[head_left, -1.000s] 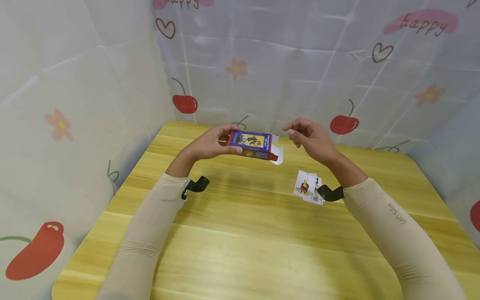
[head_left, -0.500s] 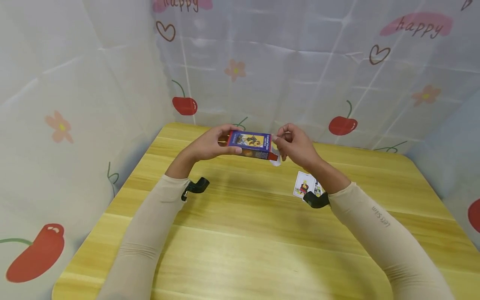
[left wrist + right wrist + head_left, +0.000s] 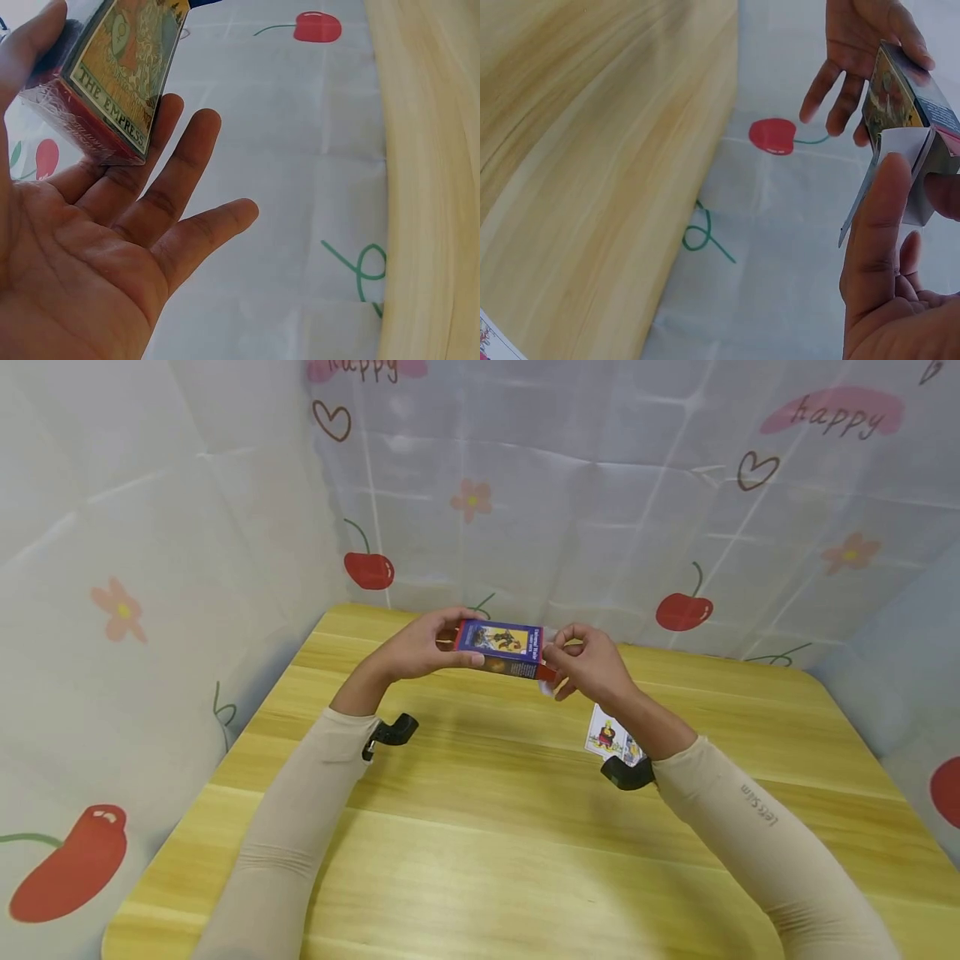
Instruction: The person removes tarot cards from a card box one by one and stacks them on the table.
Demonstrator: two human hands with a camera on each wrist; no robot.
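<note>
My left hand (image 3: 412, 647) grips a tarot card box (image 3: 501, 642) above the table, thumb along the near side and fingers on the far side. In the left wrist view the box (image 3: 124, 71) shows "The Empress" on one face under shiny clear wrap. Its right end is open, with white flaps sticking out. At that end, my right hand (image 3: 596, 664) has thumb and index finger bent around a small white flap (image 3: 901, 141). The box's inside is hidden. Two or more loose tarot cards (image 3: 604, 733) lie face up on the table below my right wrist, partly covered by it.
The wooden table (image 3: 450, 860) has light, streaky boards and rounded corners. A white curtain (image 3: 525, 527) printed with cherries, flowers and hearts hangs close behind it and along the sides. A black wrist mount (image 3: 393, 731) juts from each sleeve.
My right hand has moved left from beside the box to its open end, and its fingers have come onto the flap. The left hand and box have hardly moved.
</note>
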